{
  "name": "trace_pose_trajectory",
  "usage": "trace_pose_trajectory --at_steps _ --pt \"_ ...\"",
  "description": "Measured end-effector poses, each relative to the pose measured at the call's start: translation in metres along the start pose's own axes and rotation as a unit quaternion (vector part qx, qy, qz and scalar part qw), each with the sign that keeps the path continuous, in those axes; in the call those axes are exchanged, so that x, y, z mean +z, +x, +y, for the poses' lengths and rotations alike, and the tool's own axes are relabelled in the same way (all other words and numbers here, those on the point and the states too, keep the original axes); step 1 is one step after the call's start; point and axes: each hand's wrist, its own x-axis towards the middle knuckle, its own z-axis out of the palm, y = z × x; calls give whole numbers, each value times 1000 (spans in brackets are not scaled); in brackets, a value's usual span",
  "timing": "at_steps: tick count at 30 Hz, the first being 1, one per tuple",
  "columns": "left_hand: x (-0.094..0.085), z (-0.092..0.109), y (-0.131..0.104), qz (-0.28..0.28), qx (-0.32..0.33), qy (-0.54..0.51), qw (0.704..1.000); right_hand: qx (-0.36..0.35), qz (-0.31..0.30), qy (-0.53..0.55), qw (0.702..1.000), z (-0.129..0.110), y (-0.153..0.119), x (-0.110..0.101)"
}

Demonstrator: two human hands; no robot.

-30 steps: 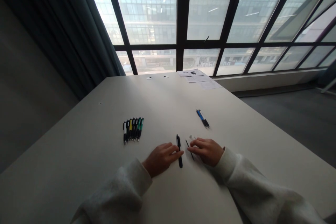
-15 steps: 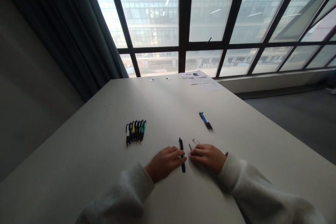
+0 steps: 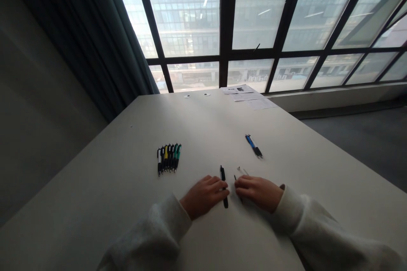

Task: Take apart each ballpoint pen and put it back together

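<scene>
My left hand (image 3: 203,197) is closed on a black pen (image 3: 222,173), thumb and fingers around its middle. The pen's clip end points away from me and its lower end shows below the thumb. My right hand (image 3: 256,192) rests on the table just to the right, its fingers pressed together over a thin dark rod (image 3: 235,177) that looks like a pen refill. Just beyond those fingertips lie a small cone-shaped piece (image 3: 238,168) and a thin pale piece (image 3: 246,172), too small to make out fully.
Several pens (image 3: 168,159) in white, black, yellow and green lie in a row at the left. A blue pen (image 3: 251,144) and a white pen (image 3: 255,145) lie together at the right. Printed papers (image 3: 243,95) sit at the far end of the white table (image 3: 197,127), near the window.
The view has shifted slightly, moving everything a little to the right. My right hand has drawn slightly away from the black pen, and more of the thin rod shows below its fingers.
</scene>
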Motion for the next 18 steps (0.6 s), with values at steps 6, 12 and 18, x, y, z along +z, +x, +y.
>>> trace_pose_trajectory --at_steps 6,12,18 --pt "0 -3 -8 79 -72 -62 992 -2 -1 -5 1000 -3 -4 5" --pt "-13 5 -7 213 -215 -179 936 -31 78 51 995 -16 3 6" --pt "-44 16 18 224 -262 -310 886 164 309 382 855 -33 30 -30"
